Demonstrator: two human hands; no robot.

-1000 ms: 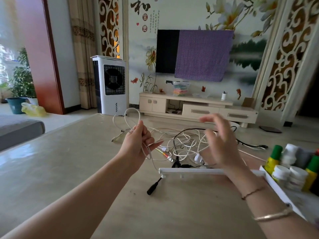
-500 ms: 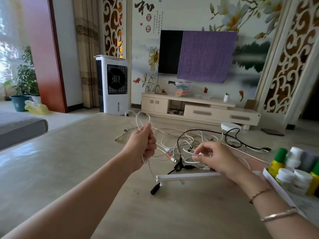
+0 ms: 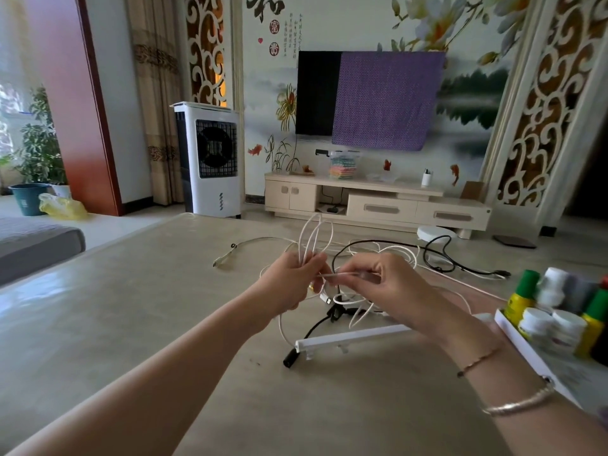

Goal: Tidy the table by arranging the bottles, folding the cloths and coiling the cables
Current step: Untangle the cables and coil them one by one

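Note:
My left hand [image 3: 289,281] grips several loops of a thin white cable [image 3: 312,238] that stand up above its fingers. My right hand [image 3: 381,284] pinches a straight run of the same cable, stretched level between the two hands. Below and behind them lies a tangle of white and black cables [image 3: 434,255] on the beige table [image 3: 131,307]. A black plug [image 3: 291,360] lies at the near end of one black cable. Bottles with green and white caps [image 3: 543,311] stand in a white tray [image 3: 526,350] at the right.
A long white bar [image 3: 352,337] lies on the table under my right wrist. A white round device [image 3: 434,232] sits at the table's far edge. Beyond stand a TV cabinet [image 3: 378,205] and a white air cooler [image 3: 210,162]. A grey cushion [image 3: 36,245] is at the left.
My right hand rose from the cable tangle and drew a run of white cable across to my left hand. The loops above my left hand have grown.

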